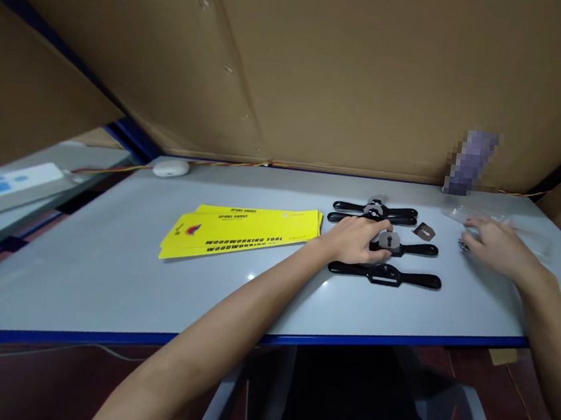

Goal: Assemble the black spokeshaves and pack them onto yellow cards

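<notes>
My left hand (360,238) lies over the left handle of a black spokeshave (419,249), thumb and fingers closed around its middle, where a grey metal cap (389,241) with a screw sits. In front is another black spokeshave body (384,274) with no cap or blade on it. Two more spokeshaves (400,212) with metal caps lie side by side behind. A loose grey blade (424,231) rests to the right. My right hand (497,246) is at the table's right, fingertips bent together at small shiny metal parts (463,244); what they pinch is unclear.
Yellow printed cards (242,233) lie stacked left of my left hand. Clear plastic packaging (535,245) spreads behind and beside my right hand. A blurred purple object (472,163) stands against the cardboard wall (349,77). A white power strip (12,188) lies far left.
</notes>
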